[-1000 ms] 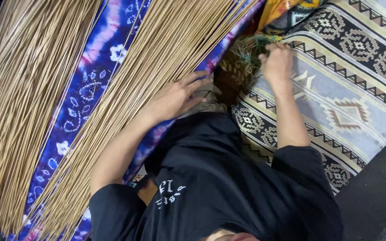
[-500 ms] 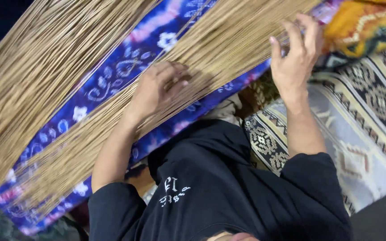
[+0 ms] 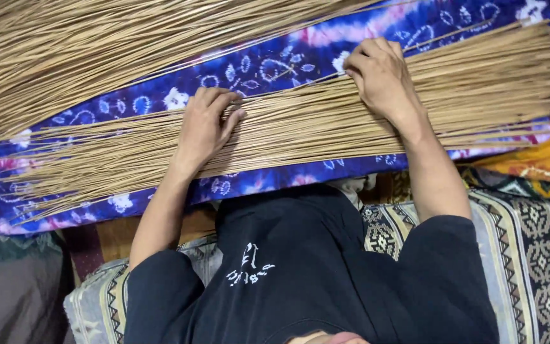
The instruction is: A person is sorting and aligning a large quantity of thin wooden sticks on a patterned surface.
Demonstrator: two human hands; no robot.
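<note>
- The left hand (image 3: 204, 124) lies palm down on the near bundle of thin tan sticks (image 3: 300, 124), fingers spread a little and pointing toward the upper right, their tips resting on the upper edge of the bundle.
- The right hand (image 3: 382, 78) rests on the same bundle farther to the right, knuckles raised and fingers curled down, the fingertips pressing into the sticks at the bundle's far edge; whether any sticks are pinched between the fingers I cannot tell.
- The two hands are apart, with a stretch of bare sticks between them. Neither hand closes round the bundle; both bear on its top.
- The near bundle runs across the view from lower left to upper right, its thin ends fanning out at the left and its thicker ends packed together at the right, beyond the right hand.
- It lies on a blue and purple tie-dyed cloth (image 3: 275, 64) with white flower shapes, which shows above and below the bundle.
- A second, larger heap of sticks (image 3: 97, 44) lies on the far side of that cloth, well apart from both hands, separated from the near bundle by a strip of the blue fabric.
- Below the cloth, the person's black shirt (image 3: 300, 274) fills the lower middle, both forearms reaching up from it to the bundle.
- A woven rug with geometric patterns (image 3: 529, 255) lies under the person at the right, and an orange cloth (image 3: 542, 162) shows just beside the bundle's right end.
</note>
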